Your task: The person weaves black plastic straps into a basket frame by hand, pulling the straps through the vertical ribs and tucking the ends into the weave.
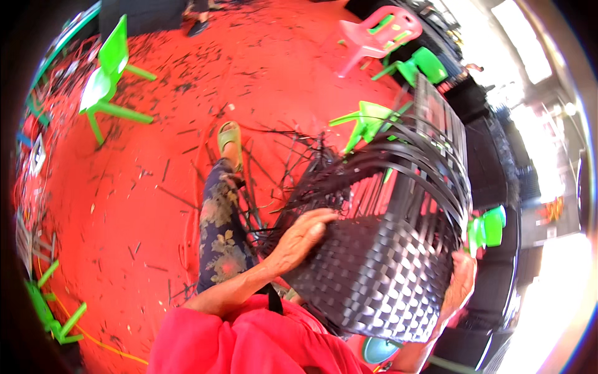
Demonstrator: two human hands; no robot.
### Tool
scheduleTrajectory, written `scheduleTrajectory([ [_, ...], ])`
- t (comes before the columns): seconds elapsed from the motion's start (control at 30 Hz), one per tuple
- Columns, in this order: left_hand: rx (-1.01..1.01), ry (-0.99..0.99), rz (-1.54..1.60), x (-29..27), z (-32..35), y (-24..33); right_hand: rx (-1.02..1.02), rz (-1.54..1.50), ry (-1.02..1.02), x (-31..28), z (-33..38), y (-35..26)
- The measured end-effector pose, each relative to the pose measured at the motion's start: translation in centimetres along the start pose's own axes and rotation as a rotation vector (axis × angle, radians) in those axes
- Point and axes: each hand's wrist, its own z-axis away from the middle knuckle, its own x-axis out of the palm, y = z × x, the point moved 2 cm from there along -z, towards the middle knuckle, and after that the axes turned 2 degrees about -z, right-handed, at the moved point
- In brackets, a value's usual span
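A half-woven black piece (398, 280) of flat plastic strips, box-shaped, leans close in front of my body. Its near part is a tight checkered weave; beyond that, long loose strips (430, 159) arch over its open frame and trail off to the left. My left hand (299, 242) lies against the left side of the weave, fingers stretched out toward the strips. On the opposite side my right hand (460, 279) grips the edge of the woven piece, its fingers partly hidden and blurred.
Strip offcuts litter the red floor (137, 206). A green chair (106, 81) stands far left, a pink chair (380, 34) far right, and a small green chair (367, 121) behind the woven piece. Black stacked goods (492, 162) line the right. Another person's foot (198, 28) shows at the top.
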Motion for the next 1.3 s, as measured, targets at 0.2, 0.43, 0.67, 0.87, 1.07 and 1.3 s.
scheduleTrajectory([
  [0.2, -0.352, 0.072, 0.350, 0.0, 0.2, -0.6, 0.049, -0.275, 0.050, -0.3, 1.1, 1.3],
  [0.43, 0.081, 0.432, 0.038, -0.8, -1.8, 10.7, 0.238, -0.976, 0.146, 2.1, 5.4, 5.8],
  [0.67, 0.494, -0.122, -0.857, 7.7, -4.9, 22.1, 0.012, -0.796, 0.050, 2.5, 6.3, 8.5],
  [0.87, 0.481, -0.623, -1.177, 14.8, -8.0, 22.1, -0.130, -0.773, 0.071, 2.5, 6.3, 8.7],
  [1.07, 0.666, -0.667, -1.327, 17.5, -8.7, 20.2, -0.148, -0.868, 0.017, 2.3, 6.1, 10.7],
  [1.3, 0.910, -0.547, -1.680, 18.2, -9.5, 20.1, -0.086, -0.971, 0.026, 2.6, 4.3, 10.9],
])
